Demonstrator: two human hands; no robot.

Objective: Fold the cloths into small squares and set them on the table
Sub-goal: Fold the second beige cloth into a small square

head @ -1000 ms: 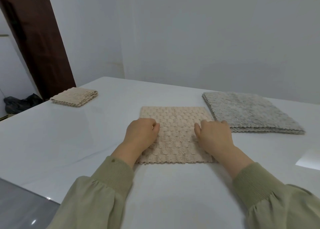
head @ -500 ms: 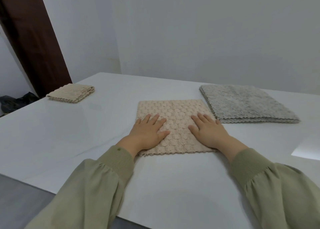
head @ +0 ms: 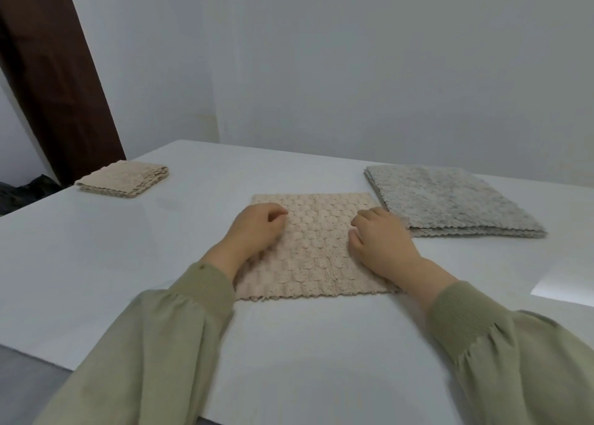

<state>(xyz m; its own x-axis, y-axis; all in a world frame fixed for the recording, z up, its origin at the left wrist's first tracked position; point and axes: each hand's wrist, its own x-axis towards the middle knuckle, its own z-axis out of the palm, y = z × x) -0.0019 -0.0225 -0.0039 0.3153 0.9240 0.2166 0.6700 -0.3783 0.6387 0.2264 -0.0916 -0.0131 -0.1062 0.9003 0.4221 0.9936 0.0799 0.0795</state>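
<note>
The curled fingertips of the left hand (head: 254,228) and the right hand (head: 382,244) were tucked beneath the knuckles, so whether they pinched the beige cloth (head: 318,251) could not be told; both wrists covered parts of the cloth's side edges; the green sleeves (head: 154,344) ran off the bottom edge; a dark bundle (head: 19,193) was cropped at the left edge; the grey stack (head: 450,199) had layers too fine to count.
</note>
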